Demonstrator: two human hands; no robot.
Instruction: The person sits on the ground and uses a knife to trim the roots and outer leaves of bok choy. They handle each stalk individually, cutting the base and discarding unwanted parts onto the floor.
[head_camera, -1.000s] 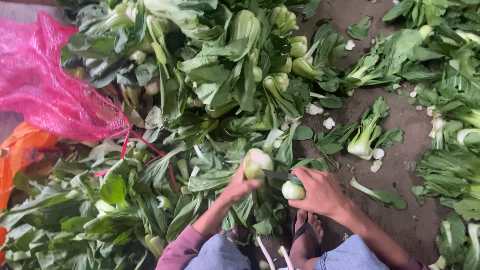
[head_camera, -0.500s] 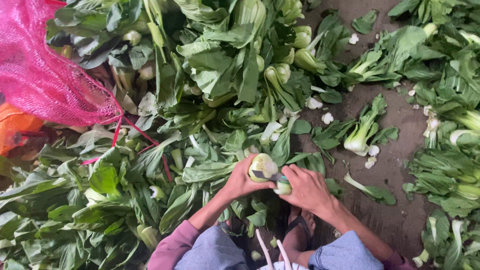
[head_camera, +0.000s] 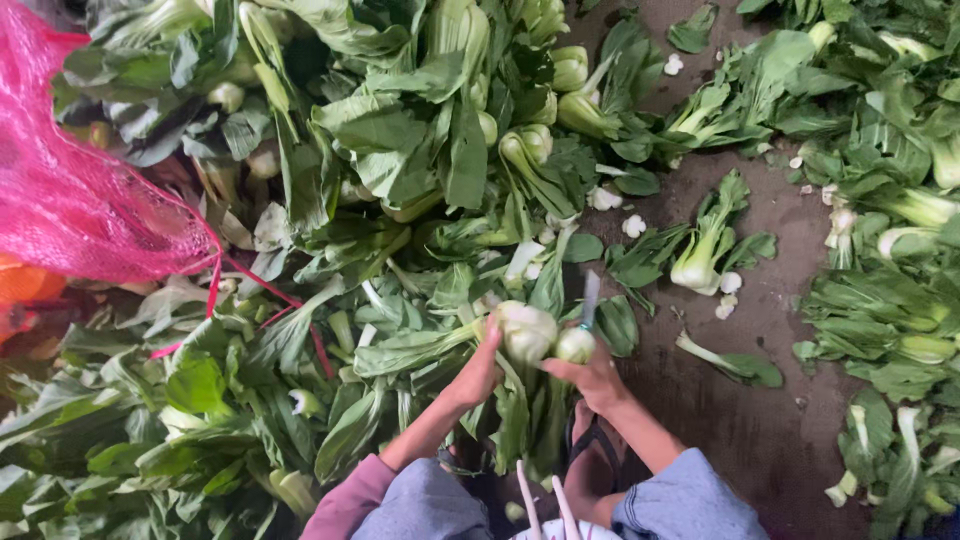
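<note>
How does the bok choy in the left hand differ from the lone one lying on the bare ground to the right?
The held bok choy is gripped by the left hand, base up, beside the knife in the right hand. The lone bok choy lies untouched on the dark ground, leaves spread. Both have pale bases and green leaves.

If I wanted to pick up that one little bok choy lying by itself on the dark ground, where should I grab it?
Probably grab the lone bok choy by its pale, firm base, the lower end nearest the cut white bits. Its leaves fan upward and look floppy, so they could tear. Come from above, since the dark ground shows bare around the base.
</note>
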